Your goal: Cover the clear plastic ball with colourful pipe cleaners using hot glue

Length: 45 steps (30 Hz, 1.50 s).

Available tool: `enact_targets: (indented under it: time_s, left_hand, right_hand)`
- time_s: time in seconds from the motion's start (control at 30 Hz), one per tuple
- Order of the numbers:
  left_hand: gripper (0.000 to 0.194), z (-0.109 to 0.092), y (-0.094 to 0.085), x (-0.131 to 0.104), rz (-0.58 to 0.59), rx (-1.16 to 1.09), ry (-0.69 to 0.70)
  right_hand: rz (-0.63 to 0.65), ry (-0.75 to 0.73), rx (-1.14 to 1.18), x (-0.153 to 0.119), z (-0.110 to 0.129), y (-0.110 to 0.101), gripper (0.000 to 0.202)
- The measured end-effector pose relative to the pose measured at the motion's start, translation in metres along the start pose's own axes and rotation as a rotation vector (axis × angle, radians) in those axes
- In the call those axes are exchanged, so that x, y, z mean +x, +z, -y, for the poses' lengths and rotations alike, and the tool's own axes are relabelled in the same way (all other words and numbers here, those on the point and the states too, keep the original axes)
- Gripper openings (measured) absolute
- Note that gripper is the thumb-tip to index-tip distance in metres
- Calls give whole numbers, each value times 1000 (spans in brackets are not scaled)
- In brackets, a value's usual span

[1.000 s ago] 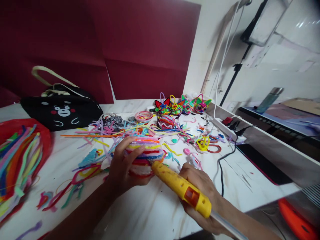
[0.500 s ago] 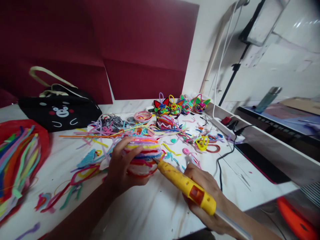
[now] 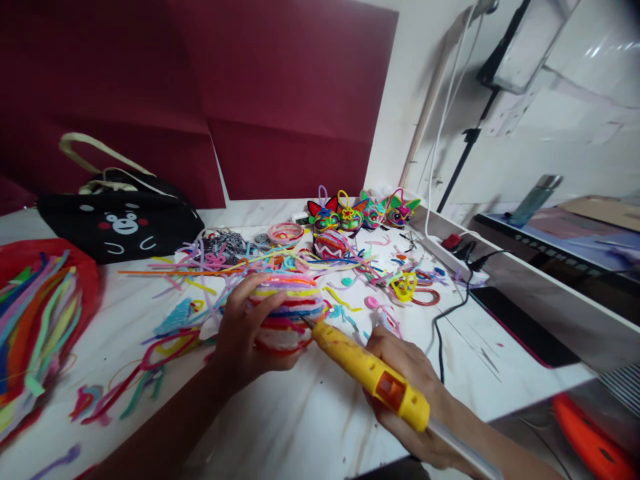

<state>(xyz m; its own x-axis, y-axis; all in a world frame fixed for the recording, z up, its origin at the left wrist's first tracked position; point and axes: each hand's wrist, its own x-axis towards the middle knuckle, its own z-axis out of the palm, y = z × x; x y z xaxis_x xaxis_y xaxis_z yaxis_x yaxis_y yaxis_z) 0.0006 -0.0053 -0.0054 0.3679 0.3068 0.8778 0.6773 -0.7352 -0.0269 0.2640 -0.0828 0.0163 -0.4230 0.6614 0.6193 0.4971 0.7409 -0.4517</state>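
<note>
My left hand (image 3: 250,327) is wrapped around a striped ball (image 3: 295,303) covered in rows of coloured pipe cleaners, with a bare pale patch on its lower part. Its fingers spread over the left side and top of the ball. In my right hand (image 3: 410,380) is a yellow glue gun (image 3: 373,370), a glue stick (image 3: 465,447) coming out of its back end. The gun's dark nozzle rests at the front of the ball, by the stripes just above the pale patch. Whether glue is flowing I cannot tell.
Loose pipe cleaners (image 3: 235,267) litter the table behind the ball. A red bag of pipe cleaners (image 3: 93,280) lies left, before a black bag (image 3: 120,223). Several cat-faced ornaments (image 3: 325,217) stand at the back. Right are a power strip (image 3: 460,257) with a black cord and a phone (image 3: 525,327).
The glue gun's nozzle has shifted slightly left along the ball's front, my right hand moving with it. My left hand and the ball stay in place.
</note>
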Motion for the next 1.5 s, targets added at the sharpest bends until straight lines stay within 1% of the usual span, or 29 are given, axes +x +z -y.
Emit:
enact_targets:
  time_s: [0.07,0.2,0.37,0.5,0.6,0.67,0.8,0.87,0.93,1.07,1.13,1.23,1.3,1.37,1.43,1.5]
  left_hand:
    - [75,0,1,-1,0,-4,6]
    - [75,3,5,-5,-14,-27,21]
    - [75,3,6,-7,-15,-32,18]
    - [72,2,4,-6,-19,-31,0]
    - [75,2,3,-4,-16,-16,-31]
    - [78,3,1,-2,-15,-10,-51]
    - [77,7,0,2,-52,11,-68]
    - [77,8,0,2,-59,18,-76]
    - [78,8,0,3,-65,25,-85]
    - [76,8,2,2,-61,25,-66]
    - [76,8,3,2,-47,18,-52]
    - [76,8,4,1,-45,20,-48]
    - [75,7,5,0,-38,23,-56]
    - [75,6,5,-1,-27,28,-63]
    - [76,5,6,-1,-25,27,-56]
    - [75,4,6,0,-22,18,-32]
  right_hand:
    - [20,-8,-22,2,1,1,9]
    - [-32,-57,33,1,-2,9,10]
    - [-7,-37,67,0,-3,14,12]
    - [18,-34,117,-4,-5,11,12]
    - [11,12,133,-13,-11,6,16]
    - [32,33,120,-18,-14,-1,16]
    - [172,56,17,-24,-14,-12,13]
    - [248,63,-60,-24,-12,-12,9]
    - [333,79,-113,-23,-12,-7,10]
    - [520,142,-127,-19,-16,10,27]
    - [571,142,-128,-17,-20,15,35]
    - [615,132,-135,-12,-23,11,35]
    - [603,108,-120,-6,-22,5,30]
    - [519,72,-79,3,-19,0,25]
    - [363,38,-16,15,-14,1,21]
    - [170,-6,51,28,-11,7,16]
